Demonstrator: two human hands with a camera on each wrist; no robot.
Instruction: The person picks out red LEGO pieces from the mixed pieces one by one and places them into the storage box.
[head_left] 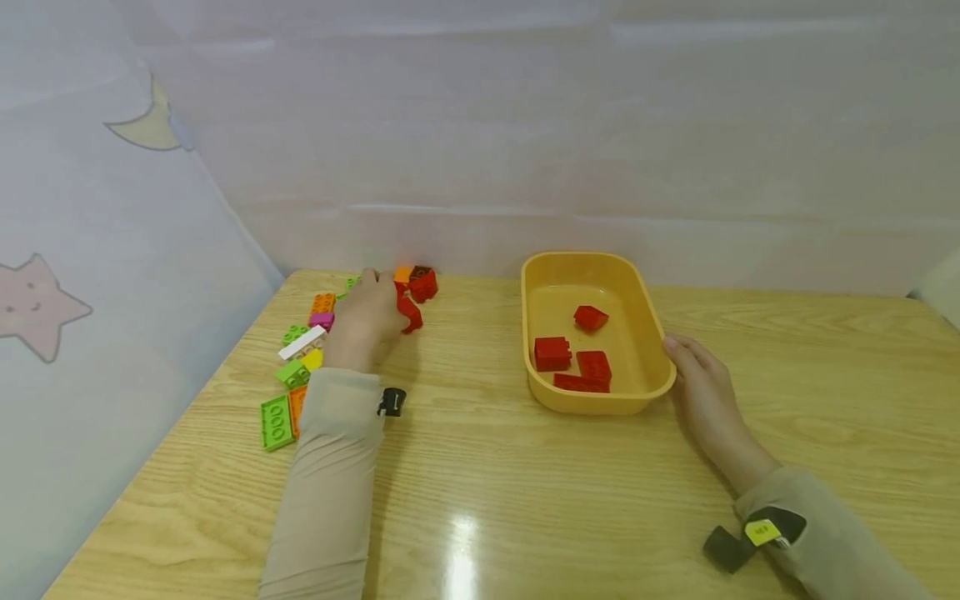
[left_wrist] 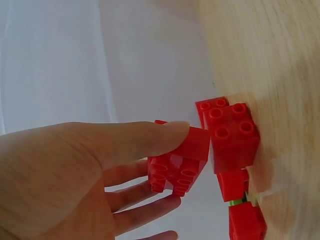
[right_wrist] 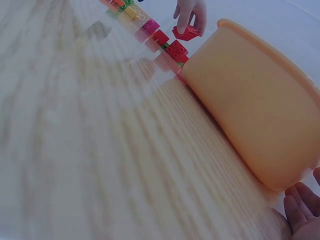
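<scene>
"Head view?"
"Left hand (head_left: 366, 318) by coloured bricks (head_left: 302, 342), right hand (head_left: 705, 392) at the yellow tray (head_left: 600, 405) (four red bricks (head_left: 552, 353) inside)."
"Left wrist?"
"Thumb and fingers pinch a red brick (left_wrist: 194, 145)."
"Right wrist?"
"The right hand's fingers, fairly straight, touch the tray's outside; the pinched brick hangs above the table (right_wrist: 75, 150)."

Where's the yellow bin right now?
Head view: the yellow bin sits right of image centre on the wooden table, right of the loose toy bricks, the right hand at its near-right corner.
</scene>
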